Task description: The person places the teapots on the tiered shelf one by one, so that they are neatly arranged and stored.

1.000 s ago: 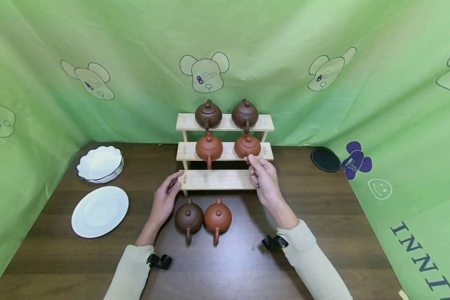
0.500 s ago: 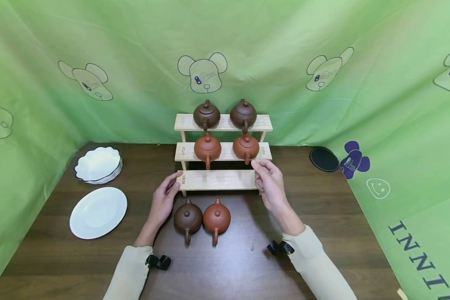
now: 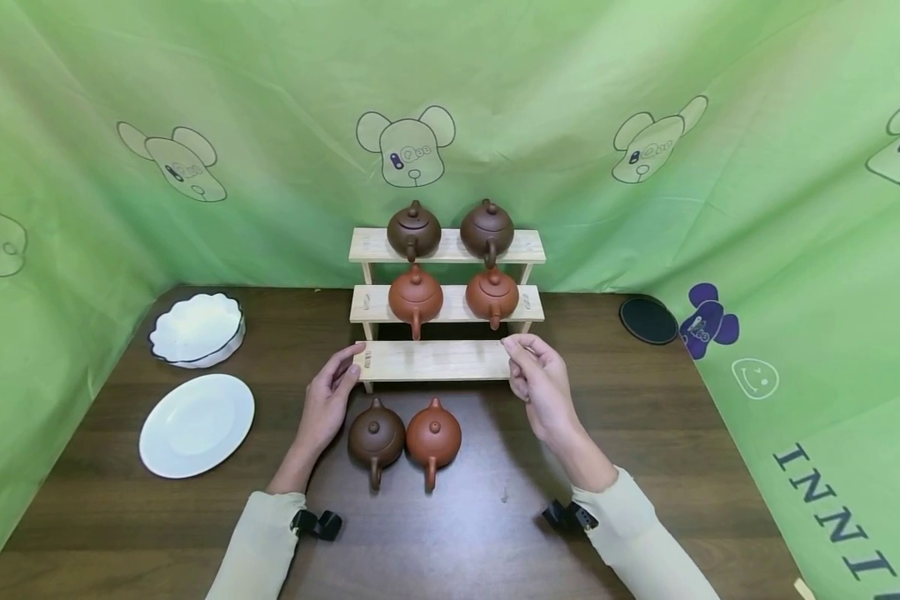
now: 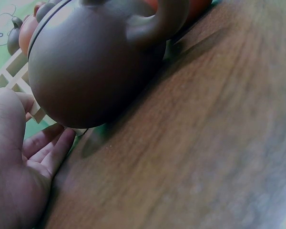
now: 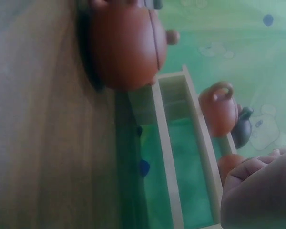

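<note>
In the head view a three-step wooden display stand (image 3: 435, 360) faces me. My left hand (image 3: 326, 404) holds the left end of its bottom step, thumb in front. My right hand (image 3: 543, 387) is at the right end of that step, fingers curled, thumb meeting the index finger. Nothing shows in its grasp; its contact with the wood is hidden. On the middle step sit an orange-red teapot (image 3: 416, 296) and another teapot (image 3: 492, 293). In front of the stand are a dark brown teapot (image 3: 376, 435), near my left hand, and an orange-red teapot (image 3: 434, 433).
Two dark brown teapots, a left teapot (image 3: 413, 229) and a right teapot (image 3: 487, 228), occupy the top step. A scalloped white bowl (image 3: 198, 329) and a white plate (image 3: 197, 426) lie at left. A black round coaster (image 3: 648, 320) lies at right. Green cloth (image 3: 270, 167) hangs behind.
My right hand has let go of the handle of the right teapot on the middle step and moved down to the bottom step. The left hand has stayed in place.
</note>
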Demonstrator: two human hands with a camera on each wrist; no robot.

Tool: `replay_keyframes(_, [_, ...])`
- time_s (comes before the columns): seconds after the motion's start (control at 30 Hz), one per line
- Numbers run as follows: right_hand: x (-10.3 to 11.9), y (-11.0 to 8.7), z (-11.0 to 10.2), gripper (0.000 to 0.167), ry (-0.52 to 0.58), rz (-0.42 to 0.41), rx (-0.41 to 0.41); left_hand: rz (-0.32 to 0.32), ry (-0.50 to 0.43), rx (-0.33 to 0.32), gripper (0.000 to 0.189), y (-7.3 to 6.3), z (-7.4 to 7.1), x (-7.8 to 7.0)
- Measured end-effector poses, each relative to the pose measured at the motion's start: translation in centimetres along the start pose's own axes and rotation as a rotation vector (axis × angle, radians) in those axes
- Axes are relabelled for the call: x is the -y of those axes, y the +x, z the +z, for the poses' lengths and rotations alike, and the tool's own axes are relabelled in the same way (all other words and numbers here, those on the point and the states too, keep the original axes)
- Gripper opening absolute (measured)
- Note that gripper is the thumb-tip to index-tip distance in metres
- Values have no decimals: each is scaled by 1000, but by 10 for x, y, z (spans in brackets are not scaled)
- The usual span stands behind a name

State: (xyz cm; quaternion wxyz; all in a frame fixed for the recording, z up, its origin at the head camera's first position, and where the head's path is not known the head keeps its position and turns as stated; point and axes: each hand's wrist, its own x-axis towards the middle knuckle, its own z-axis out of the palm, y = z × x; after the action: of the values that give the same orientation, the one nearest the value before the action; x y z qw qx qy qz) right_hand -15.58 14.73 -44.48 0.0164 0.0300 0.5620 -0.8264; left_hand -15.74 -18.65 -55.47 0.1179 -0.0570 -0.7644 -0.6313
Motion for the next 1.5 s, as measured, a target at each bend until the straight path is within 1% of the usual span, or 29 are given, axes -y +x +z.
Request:
replay_keyframes(0.07, [-2, -4, 1, 19, -17, 10, 16, -4, -2, 2, 37, -1, 0, -4])
replay_keyframes(0.13, [-4, -8, 1, 18, -28, 19, 28, 7, -19, 0, 38, -2, 1, -6])
replay_keyframes(0.2, [-6, -11, 2, 16, -39, 25, 33, 0, -23, 0, 38, -2, 1, -9])
replay_keyframes(0.3, [-8, -16, 2, 14, -57, 32, 41, -1, -14, -9, 37, -1, 1, -5])
replay_keyframes(0.33, [-8, -18, 2, 13, -64, 32, 45, -6, 2, -8, 37, -1, 1, -4])
replay_keyframes(0.4, [-9, -21, 2, 12, -71, 37, 46, 5, -5, -11, 37, 0, 0, 0])
replay_keyframes(0.53, [-11, -28, 1, 9, -83, 45, 57, 23, -20, -8, 37, 1, 0, 3])
replay_keyframes(0.6, [-12, -31, 1, 8, -87, 47, 61, 19, -23, -5, 37, 1, 0, 2])
replay_keyframes(0.7, [-12, -35, 0, 8, -100, 41, 71, 16, -9, -14, 36, 2, 1, 4])
replay_keyframes(0.9, [-12, -42, -2, 8, -121, 62, 84, -2, -14, -9, 38, -2, 2, -11])
replay_keyframes(0.97, [-13, -45, -3, 8, -129, 69, 89, -10, -12, -12, 38, -2, 2, -12])
replay_keyframes(1.03, [-14, -47, -4, 7, -134, 74, 93, -1, -15, -12, 38, -3, 2, -11])
replay_keyframes(1.23, [-19, -57, -6, 8, -152, 88, 130, 10, -14, 0, 37, -1, 0, 1])
replay_keyframes(1.37, [-23, -65, -6, 8, -162, 114, 164, -22, -18, 17, 37, 5, -2, 22])
replay_keyframes(1.4, [-24, -67, -6, 8, -164, 124, 168, -28, -19, 23, 37, 5, -3, 25])
replay_keyframes(1.43, [-25, -68, -6, 8, -169, 135, 172, -43, -19, 25, 38, 4, -3, 20])
replay_keyframes(1.47, [-27, -70, -6, 8, -175, 146, 174, -32, -23, 27, 37, 6, -3, 26])
replay_keyframes(1.5, [-28, -71, -6, 7, -181, 154, 180, -33, -19, 23, 37, 5, -3, 21])
